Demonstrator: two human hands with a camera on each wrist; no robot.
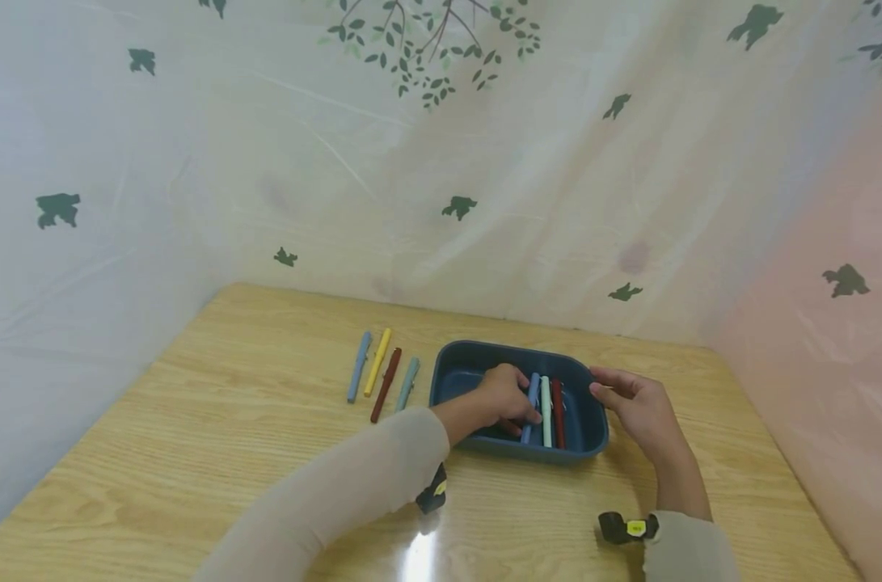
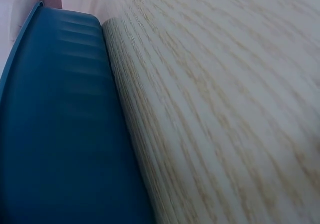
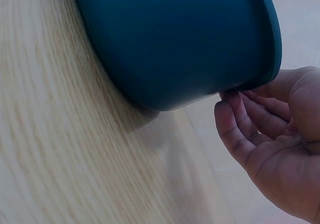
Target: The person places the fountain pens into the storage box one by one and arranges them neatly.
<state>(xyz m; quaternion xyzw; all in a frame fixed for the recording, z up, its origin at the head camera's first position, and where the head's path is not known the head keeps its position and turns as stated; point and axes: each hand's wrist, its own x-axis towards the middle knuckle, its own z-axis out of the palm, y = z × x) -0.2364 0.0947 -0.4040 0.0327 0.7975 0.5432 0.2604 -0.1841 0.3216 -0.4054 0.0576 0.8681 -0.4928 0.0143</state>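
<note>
A dark blue open box [image 1: 531, 455] with rounded corners sits on the table. Inside it, side by side, lie a blue pen [image 1: 533, 388], a pale mint pen [image 1: 546, 412] and a dark red pen [image 1: 559, 416]. My left hand [image 1: 500, 394] reaches down into the box, its curled fingers gripping the blue pen and hiding part of it. In the left wrist view the box's outer wall [image 2: 70, 109] covers that hand's fingers. My right hand [image 1: 640, 404] holds the box's right end, thumb and fingers [image 3: 232, 129] at the rim.
Left of the box, another blue pen [image 1: 359, 368], a yellow pen [image 1: 377, 362], a second dark red pen [image 1: 386, 385] and a grey-green pen [image 1: 407, 385] lie on the wooden table [image 1: 193, 453]. A hanging cloth [image 1: 382, 202] with leaf and bird prints closes off the back and sides.
</note>
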